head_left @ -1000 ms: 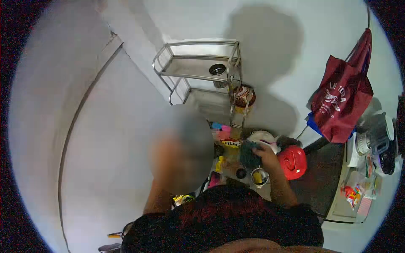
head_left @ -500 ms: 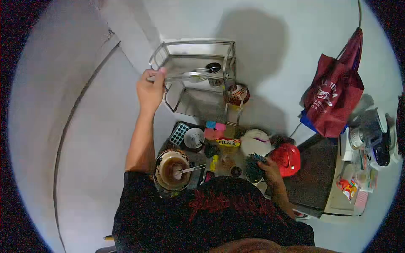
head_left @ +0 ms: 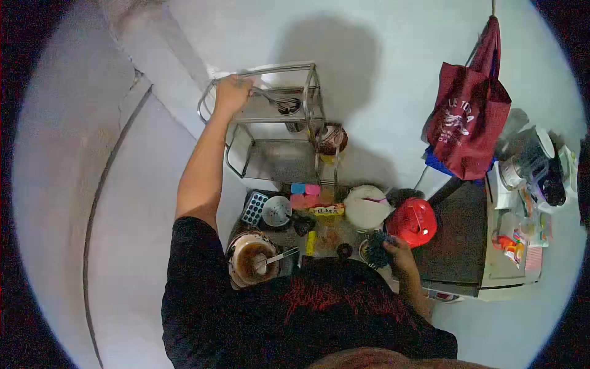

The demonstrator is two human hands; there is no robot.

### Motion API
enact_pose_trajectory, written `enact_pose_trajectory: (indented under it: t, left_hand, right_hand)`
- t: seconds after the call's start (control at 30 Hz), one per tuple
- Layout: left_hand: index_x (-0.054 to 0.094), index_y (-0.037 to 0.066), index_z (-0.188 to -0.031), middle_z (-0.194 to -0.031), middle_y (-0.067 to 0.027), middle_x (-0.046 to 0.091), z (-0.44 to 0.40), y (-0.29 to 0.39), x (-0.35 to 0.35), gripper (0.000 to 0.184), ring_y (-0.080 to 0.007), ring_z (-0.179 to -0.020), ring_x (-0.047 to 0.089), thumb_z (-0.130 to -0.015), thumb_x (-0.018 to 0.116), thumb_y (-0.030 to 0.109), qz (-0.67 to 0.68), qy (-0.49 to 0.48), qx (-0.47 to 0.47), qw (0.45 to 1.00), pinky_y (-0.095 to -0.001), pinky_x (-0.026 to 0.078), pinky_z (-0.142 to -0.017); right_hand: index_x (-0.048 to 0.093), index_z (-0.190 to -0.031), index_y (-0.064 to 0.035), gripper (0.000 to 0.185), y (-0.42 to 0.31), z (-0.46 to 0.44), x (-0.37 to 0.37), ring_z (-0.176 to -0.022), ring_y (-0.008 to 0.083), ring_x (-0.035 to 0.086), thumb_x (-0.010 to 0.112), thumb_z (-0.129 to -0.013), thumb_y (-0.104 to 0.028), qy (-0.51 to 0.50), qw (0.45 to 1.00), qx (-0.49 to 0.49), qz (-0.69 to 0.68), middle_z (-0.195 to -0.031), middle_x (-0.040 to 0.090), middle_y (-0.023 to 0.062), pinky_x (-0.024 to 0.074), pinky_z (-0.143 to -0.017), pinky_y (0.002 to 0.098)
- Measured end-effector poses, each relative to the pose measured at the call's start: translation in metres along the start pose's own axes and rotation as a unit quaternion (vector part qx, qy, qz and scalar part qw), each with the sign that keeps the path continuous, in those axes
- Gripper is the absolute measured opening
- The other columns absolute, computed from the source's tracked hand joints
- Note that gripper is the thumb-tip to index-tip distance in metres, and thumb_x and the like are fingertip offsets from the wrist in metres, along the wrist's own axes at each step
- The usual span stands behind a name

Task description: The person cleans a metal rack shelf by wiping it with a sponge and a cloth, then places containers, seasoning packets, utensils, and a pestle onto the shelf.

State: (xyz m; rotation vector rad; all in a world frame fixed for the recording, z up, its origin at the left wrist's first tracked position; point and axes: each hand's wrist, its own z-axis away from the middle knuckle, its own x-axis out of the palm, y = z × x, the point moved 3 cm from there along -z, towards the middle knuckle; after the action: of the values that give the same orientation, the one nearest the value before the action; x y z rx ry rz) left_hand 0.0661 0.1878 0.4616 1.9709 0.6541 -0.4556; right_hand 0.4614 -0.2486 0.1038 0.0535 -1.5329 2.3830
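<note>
My left hand [head_left: 232,95] reaches up to the top of a metal rack and is closed round the handles of some metal forks [head_left: 276,98]. Their tines point right, over a dark-lidded jar [head_left: 289,106] on the upper shelf. Low on the right, my right hand [head_left: 402,257] is closed on a dark, bristly bundle [head_left: 382,248] whose kind I cannot make out. It sits over a round container, mostly hidden. A red lidded container [head_left: 415,222] stands just beyond this hand, beside a pale round lid [head_left: 367,208].
The metal rack [head_left: 276,161] stands against the wall. On the worktop are a pot of brown liquid [head_left: 244,253] with a utensil, a white bowl [head_left: 276,211], a muffin tin [head_left: 254,208] and a yellow packet [head_left: 326,210]. A maroon bag [head_left: 470,117] hangs at right.
My left hand has moved up against the rack's top rail, and the forks now tilt down to the right over the shelf. My right hand keeps the bristly bundle. The view has shifted slightly.
</note>
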Motion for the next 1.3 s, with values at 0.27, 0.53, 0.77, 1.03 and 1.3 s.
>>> enact_pose_trajectory:
  t: [0.27, 0.53, 0.77, 1.03, 1.3]
  left_hand:
    - [0.073, 0.002, -0.075, -0.066, -0.0145, 0.070, -0.015, -0.026, 0.016, 0.030, -0.0272, -0.059, 0.068, -0.090, 0.068, 0.026, -0.056, -0.061, -0.040, 0.996, -0.0407, 0.052, -0.058]
    - [0.075, 0.000, -0.086, -0.076, -0.0220, 0.072, -0.025, -0.016, 0.019, 0.031, -0.0413, -0.075, 0.071, -0.088, 0.070, 0.031, -0.206, -0.003, 0.079, 0.975, -0.0486, 0.056, -0.074]
    - [0.074, -0.004, -0.092, -0.094, -0.0286, 0.072, -0.013, 0.011, 0.060, 0.041, -0.0447, -0.090, 0.070, -0.089, 0.072, 0.037, -0.300, -0.095, 0.166, 0.935, -0.0491, 0.056, -0.084]
    - [0.072, 0.000, -0.115, -0.112, -0.0265, 0.072, -0.019, -0.028, 0.089, 0.065, -0.0414, -0.108, 0.068, -0.093, 0.060, 0.060, -0.309, -0.169, 0.183, 0.918, -0.0498, 0.054, -0.093]
    - [0.073, 0.007, -0.118, -0.106, -0.0089, 0.076, 0.171, 0.072, 0.077, 0.032, -0.0149, -0.090, 0.068, -0.095, 0.075, 0.029, 0.011, -0.128, 0.116, 0.985, -0.0311, 0.054, -0.079]
  right_hand:
    - [0.066, -0.131, 0.0008, 0.050, 0.018, 0.007, -0.006, -0.096, 0.0204, 0.069, 0.075, -0.094, -0.032, 0.028, 1.000, -0.012, -0.003, -0.108, 0.073, 0.0085, 0.0554, -0.088, 0.0357]
    - [0.067, -0.128, 0.0015, 0.046, 0.021, 0.010, -0.009, -0.099, 0.0198, 0.069, 0.077, -0.093, -0.025, 0.047, 0.998, 0.017, 0.030, -0.108, 0.074, 0.0083, 0.0550, -0.089, 0.0358]
    - [0.064, -0.132, 0.0011, 0.046, 0.003, 0.021, 0.000, -0.101, 0.0201, 0.068, 0.073, -0.096, -0.024, 0.027, 0.994, 0.003, 0.102, -0.119, 0.072, 0.0113, 0.0540, -0.093, 0.0358]
    - [0.062, -0.130, 0.0030, 0.039, 0.006, 0.015, -0.021, -0.102, 0.0251, 0.072, 0.061, -0.093, -0.008, 0.048, 0.997, -0.050, -0.018, -0.117, 0.072, 0.0125, 0.0596, -0.090, 0.0409]
    - [0.065, -0.127, -0.0031, 0.036, 0.048, 0.030, -0.072, -0.107, 0.0282, 0.070, 0.058, -0.096, -0.021, 0.142, 0.921, 0.000, -0.363, -0.118, 0.073, 0.0121, 0.0557, -0.095, 0.0458]
